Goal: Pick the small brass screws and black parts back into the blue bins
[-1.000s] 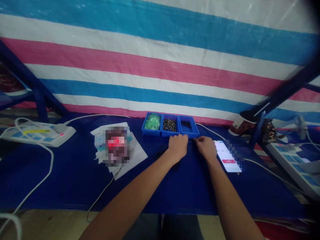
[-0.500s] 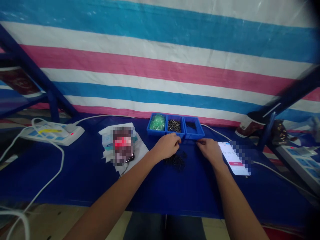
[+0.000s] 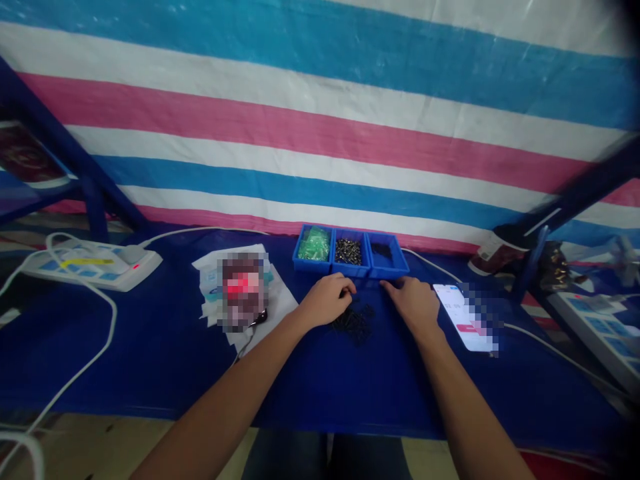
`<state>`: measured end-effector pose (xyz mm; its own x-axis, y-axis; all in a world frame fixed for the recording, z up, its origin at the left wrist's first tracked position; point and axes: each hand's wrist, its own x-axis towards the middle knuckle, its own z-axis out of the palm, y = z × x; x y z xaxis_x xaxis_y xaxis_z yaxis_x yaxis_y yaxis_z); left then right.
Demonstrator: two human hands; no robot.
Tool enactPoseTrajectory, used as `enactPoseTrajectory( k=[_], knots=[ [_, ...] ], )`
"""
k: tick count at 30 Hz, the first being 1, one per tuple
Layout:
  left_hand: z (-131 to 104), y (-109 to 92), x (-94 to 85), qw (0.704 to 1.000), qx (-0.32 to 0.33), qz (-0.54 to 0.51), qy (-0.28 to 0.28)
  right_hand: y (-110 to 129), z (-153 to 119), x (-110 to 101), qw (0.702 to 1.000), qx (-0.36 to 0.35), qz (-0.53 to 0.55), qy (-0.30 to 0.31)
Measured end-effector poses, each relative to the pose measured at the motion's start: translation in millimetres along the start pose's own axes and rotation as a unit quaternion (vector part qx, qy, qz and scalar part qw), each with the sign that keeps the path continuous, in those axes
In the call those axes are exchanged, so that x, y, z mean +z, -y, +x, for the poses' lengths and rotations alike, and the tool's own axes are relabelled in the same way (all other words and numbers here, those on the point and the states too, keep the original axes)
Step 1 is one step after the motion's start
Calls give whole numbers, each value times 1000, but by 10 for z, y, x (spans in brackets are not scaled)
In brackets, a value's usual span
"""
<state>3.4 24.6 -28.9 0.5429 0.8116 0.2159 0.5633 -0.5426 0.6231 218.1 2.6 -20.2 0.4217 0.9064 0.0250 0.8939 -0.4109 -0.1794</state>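
Note:
Three joined blue trays stand at the back of the blue table: the left tray (image 3: 296, 265) holds green pieces (image 3: 315, 244), the middle one brass-coloured metal pieces (image 3: 349, 251), the right one (image 3: 389, 268) a few black pieces (image 3: 381, 250). A pile of small black pieces (image 3: 354, 324) lies on the table in front of them. My left hand (image 3: 330, 298) is curled at the pile's upper left edge, fingers bent together; anything in them is too small to make out. My right hand (image 3: 413, 303) rests in front of the right tray, its fingertips closed together, their content hidden.
A lit phone (image 3: 465, 317) lies right of my right hand. On the left are white papers (image 3: 277, 303) with a blurred item on them and a power strip (image 3: 125, 267) with white cables. Another power strip (image 3: 600, 327) and a dark cup (image 3: 493, 252) stand at the right.
My left hand has drawn back slightly from the middle tray's front edge. My right hand has shifted a little to the left. The view has tilted slightly.

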Motion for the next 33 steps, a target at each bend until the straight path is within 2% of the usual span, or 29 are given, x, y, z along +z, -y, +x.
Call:
enactPoseTrajectory(
  k=[11,21,26,33],
  knots=[
    [-50,-7,19,1000,11,0,-1,10,7,26,1000,4,-3,8],
    [-126,-61,-12,1000,19,13,-2,-86,-56,-76,999,-15,-20,31],
    [-143,-98,-23,1000,20,7,1,-81,-72,-70,996,-70,-3,62],
    [-132,-91,5,1000,14,5,9,-12,-96,-29,981,-189,18,38]
  ],
)
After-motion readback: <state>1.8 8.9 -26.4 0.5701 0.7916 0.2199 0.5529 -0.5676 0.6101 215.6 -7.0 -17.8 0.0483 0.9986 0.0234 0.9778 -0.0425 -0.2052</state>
